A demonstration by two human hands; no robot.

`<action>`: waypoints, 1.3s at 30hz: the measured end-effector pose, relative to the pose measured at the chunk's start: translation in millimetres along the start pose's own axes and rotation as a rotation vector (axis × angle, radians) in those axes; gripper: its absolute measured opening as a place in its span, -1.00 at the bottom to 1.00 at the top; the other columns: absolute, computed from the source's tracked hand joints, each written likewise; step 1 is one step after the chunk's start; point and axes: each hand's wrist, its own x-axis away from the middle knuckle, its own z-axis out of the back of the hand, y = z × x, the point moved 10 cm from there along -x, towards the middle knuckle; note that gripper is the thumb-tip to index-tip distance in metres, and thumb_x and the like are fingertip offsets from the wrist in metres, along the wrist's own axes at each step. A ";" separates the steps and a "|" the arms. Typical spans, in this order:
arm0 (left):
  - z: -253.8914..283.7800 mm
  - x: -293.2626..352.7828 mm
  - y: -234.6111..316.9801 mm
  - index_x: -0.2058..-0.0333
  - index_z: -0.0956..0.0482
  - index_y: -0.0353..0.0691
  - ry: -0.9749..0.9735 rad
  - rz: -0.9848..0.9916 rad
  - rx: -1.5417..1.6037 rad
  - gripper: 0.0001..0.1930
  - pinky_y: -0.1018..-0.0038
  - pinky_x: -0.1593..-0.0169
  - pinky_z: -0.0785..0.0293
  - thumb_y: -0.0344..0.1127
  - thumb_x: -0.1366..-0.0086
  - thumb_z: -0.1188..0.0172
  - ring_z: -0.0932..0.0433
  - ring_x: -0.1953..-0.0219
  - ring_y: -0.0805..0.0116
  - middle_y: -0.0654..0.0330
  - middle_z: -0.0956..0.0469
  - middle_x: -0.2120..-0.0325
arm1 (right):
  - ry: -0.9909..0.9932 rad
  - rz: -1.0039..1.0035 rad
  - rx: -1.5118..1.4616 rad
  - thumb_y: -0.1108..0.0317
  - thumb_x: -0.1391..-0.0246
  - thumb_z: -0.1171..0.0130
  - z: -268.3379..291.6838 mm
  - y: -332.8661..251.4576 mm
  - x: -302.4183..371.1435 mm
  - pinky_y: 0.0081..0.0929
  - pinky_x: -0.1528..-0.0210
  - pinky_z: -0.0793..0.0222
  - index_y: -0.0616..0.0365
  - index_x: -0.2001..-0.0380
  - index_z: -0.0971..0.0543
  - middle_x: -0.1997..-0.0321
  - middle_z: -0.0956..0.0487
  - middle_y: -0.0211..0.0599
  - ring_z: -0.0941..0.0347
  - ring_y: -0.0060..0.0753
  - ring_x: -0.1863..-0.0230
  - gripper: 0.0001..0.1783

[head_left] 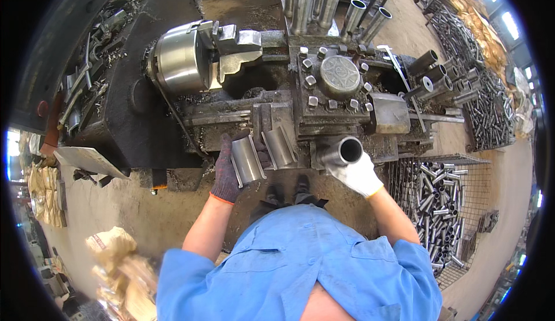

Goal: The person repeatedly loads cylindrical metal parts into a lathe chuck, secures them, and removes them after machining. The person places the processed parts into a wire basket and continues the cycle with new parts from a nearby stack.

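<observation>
My left hand [226, 169], in a dark glove with an orange cuff, is closed on a half-round metal shell [247, 160]. A second, matching half shell [279, 147] stands just to its right, its hollow side facing up; dark glove fingers seem to show between the two, but I cannot tell whether they grip it. My right hand [359, 176], in a white glove, is wrapped round a short metal tube [350, 150] whose open end faces up. Both hands are at the near side of a lathe, in front of its square tool post [339, 77].
The lathe chuck [184, 58] with its stepped jaws is at the left. Several upright tubes [303, 8] stand behind the tool post, more [439, 84] at the right near a caliper [393, 63]. A wire basket [404, 176] of tubes is on the floor at right.
</observation>
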 end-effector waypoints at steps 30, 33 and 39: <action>-78.6 36.9 180.4 -0.36 -0.33 -0.25 0.106 -0.956 -0.757 -0.19 0.29 -0.19 -0.64 -0.14 -0.28 -0.58 -0.68 -0.10 0.25 0.03 -0.64 -0.12 | 0.128 0.878 0.220 0.18 -0.22 -0.27 5.5 -320.5 -82.5 -0.07 0.31 -0.64 0.11 -0.26 -0.51 0.33 -0.71 -0.02 -0.69 0.11 0.40 -0.44; -17.1 13.2 123.8 -0.24 -0.43 -0.23 0.095 -0.430 -0.304 -0.45 0.24 0.03 -0.78 -0.32 -0.34 -0.44 -0.75 0.15 0.19 0.04 -0.71 0.12 | -0.098 0.137 0.110 0.09 -0.16 -0.33 -82.9 -183.4 -78.3 0.06 -0.12 -0.64 0.17 -0.42 -0.36 -0.11 -0.67 0.25 -0.68 0.33 -0.03 -0.18; 54.2 -23.1 43.7 0.03 -0.61 -0.28 0.029 -0.023 0.211 -0.31 -0.02 0.05 -0.73 0.37 -0.50 -0.08 -0.73 0.19 -0.05 -0.07 -0.70 0.17 | -0.167 -0.162 0.179 0.12 -0.09 -0.38 -129.2 -65.3 -58.1 0.01 -0.02 -0.63 0.30 -0.19 -0.53 -0.02 -0.71 0.23 -0.69 0.26 0.00 -0.32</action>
